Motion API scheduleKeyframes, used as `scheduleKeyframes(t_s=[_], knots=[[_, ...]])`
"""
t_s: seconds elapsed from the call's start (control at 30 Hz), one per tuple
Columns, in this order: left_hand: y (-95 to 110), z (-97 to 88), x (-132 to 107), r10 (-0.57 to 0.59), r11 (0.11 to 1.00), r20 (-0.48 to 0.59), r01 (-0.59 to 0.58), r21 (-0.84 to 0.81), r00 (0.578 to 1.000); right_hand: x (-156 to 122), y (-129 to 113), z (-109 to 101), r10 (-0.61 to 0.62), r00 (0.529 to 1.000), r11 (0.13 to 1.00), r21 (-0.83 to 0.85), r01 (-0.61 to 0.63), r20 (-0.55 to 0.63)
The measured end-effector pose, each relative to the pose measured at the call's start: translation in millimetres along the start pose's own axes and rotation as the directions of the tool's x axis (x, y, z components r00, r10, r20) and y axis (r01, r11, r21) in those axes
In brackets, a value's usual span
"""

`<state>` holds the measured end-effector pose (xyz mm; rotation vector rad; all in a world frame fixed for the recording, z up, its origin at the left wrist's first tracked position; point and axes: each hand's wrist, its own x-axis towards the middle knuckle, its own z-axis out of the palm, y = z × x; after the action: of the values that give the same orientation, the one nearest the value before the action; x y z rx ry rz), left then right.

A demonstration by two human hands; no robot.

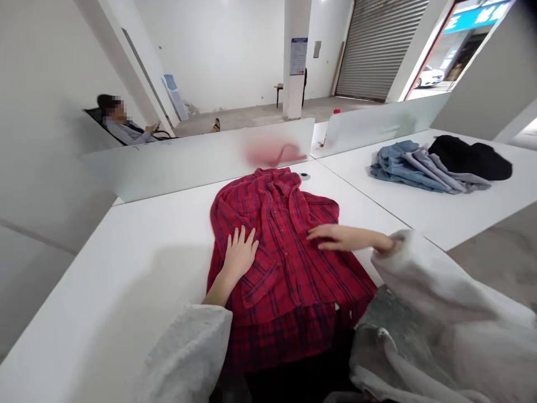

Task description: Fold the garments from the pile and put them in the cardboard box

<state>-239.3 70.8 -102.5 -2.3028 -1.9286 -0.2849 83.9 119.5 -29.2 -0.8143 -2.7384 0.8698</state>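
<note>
A red and navy plaid shirt (289, 274) lies front side up on the white table, its collar toward the frosted divider and its hem hanging over the near edge. Buttons run down its middle, and one sleeve is folded across the left front. My left hand (241, 252) rests flat on that sleeve with the fingers spread. Over the right front of the shirt is my right hand (335, 236), fingers stretched out and slightly apart, with nothing held in them. Whether its fingertips press on the cloth I cannot tell.
Frosted divider panels (201, 168) stand along the table's far edge. On the adjoining table to the right lies a pile of clothes (432, 168) in blue, grey and black. A round cable hole (304, 176) sits beside the collar. Beyond the divider a person (126, 129) sits in a chair.
</note>
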Motion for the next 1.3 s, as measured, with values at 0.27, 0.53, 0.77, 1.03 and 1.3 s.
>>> scheduleKeyframes(t_s=[0.27, 0.53, 0.77, 1.03, 1.3], knots=[[22.4, -14.8, -8.4, 0.409, 0.873, -0.019, -0.397, -0.283, 0.912, -79.2, -21.2, 117.7, 0.176, 0.869, 0.9, -0.283, -0.333, -0.463], [47.1, -33.5, -18.1, 0.54, 0.787, 0.15, -0.434, -0.439, 0.828, -79.5, -34.2, 111.6, 0.095, 0.976, 0.946, -0.288, -0.149, -0.196], [46.3, -35.2, -16.6, 0.526, 0.791, 0.178, -0.402, -0.461, 0.832, -87.4, -17.6, 106.2, 0.236, 0.833, 0.957, -0.028, -0.288, -0.499], [40.8, -25.4, -14.8, 0.556, 0.787, 0.173, -0.448, -0.425, 0.813, -102.5, -30.2, 98.6, 0.444, 0.791, 0.895, 0.243, -0.373, -0.421], [39.1, -25.1, -14.1, 0.556, 0.796, 0.211, -0.44, -0.416, 0.804, -104.9, -39.4, 85.8, 0.75, 0.53, 0.426, 0.902, 0.07, -0.395]])
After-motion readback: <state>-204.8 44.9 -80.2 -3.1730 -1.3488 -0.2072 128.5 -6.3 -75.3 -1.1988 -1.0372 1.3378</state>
